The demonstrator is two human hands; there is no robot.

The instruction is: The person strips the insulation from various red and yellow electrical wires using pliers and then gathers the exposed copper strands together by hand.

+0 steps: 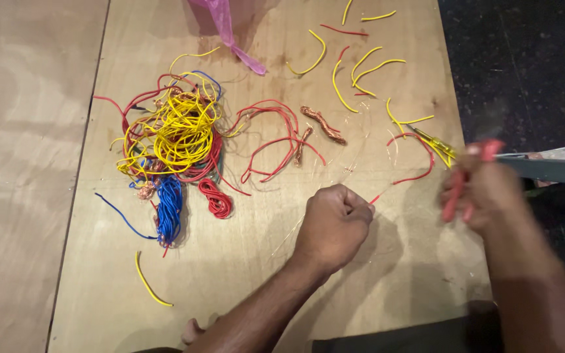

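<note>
From the head view, the left hand (333,225) was balled into a fist on the table (243,281), its grip pressed together on one end of a thin red wire (408,178). That wire ran from the fist up and to the right in a loop, ending beside the right hand (485,196). The right hand was blurred; its grip was wrapped round the red handles of a tool (460,189), most likely cutters or a stripper, with a few yellow wire ends (441,148) just beside its tip.

The red wire looked light, thin and springy, so it would bend readily and slide through a loose pinch; I judged the firmest hold to be on the insulation close to the end being worked, not on bare strands. Fine, pale strands lay on the table near the fist, too faint to follow.

To the left lay a tangle (174,134) of yellow, red and blue wire, with a blue bundle (169,212) and a small red coil (218,199) below it. Two twists of bare copper (322,125) lay near the middle. Short yellow offcuts (361,72) were scattered toward the far edge, and one yellow piece (148,282) lay alone near the front. A pink plastic strip (227,29) hung in at the top. No packages, labels or signs showed anywhere.
</note>
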